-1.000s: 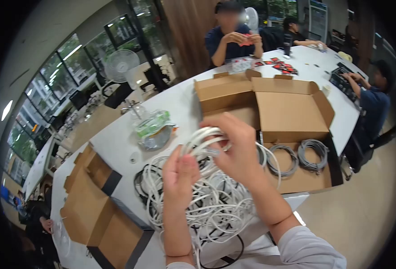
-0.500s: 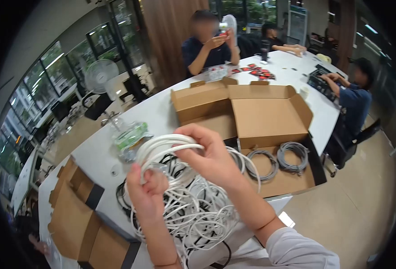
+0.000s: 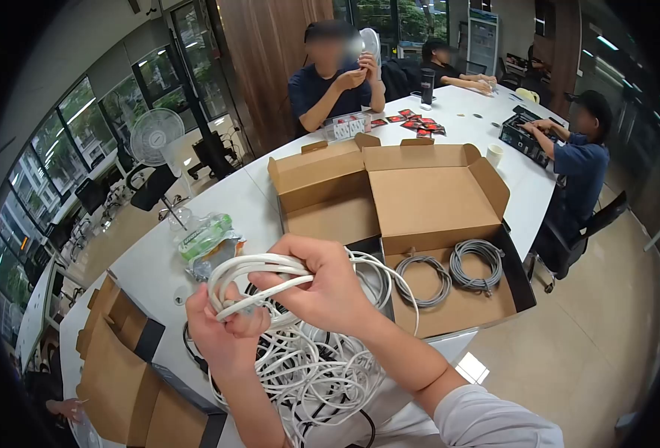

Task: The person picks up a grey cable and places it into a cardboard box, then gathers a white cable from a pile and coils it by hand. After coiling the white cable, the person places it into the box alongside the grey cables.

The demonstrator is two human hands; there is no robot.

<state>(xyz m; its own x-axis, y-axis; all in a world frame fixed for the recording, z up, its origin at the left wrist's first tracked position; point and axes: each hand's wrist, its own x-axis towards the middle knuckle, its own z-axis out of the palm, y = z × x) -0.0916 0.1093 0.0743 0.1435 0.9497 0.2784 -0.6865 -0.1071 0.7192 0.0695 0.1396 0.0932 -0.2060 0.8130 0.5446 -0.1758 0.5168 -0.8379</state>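
Observation:
A loose coil of white cable (image 3: 259,263) is held up between both hands above the table. My left hand (image 3: 227,328) is closed round the coil's lower left side. The fingers of my right hand (image 3: 322,287) are wrapped round its upper right strands. One strand arcs from the right hand toward the open box. Underneath lies a tangled heap of white and black cables (image 3: 322,373), partly hidden by my forearms. To the right, an open cardboard box (image 3: 464,317) holds two coils of grey cable (image 3: 476,266).
Another open cardboard box (image 3: 330,216) stands behind, and a third (image 3: 117,373) lies at left. A green-and-clear plastic packet (image 3: 209,243) sits left of the hands. Around the white table (image 3: 233,194) several people sit; one handles a black box (image 3: 525,138). Red packets (image 3: 422,123) lie farther back.
The coil and both hands have shifted left and slightly down in view. My left fingers have closed further round the strands. The whole scene has shifted slightly left with the camera.

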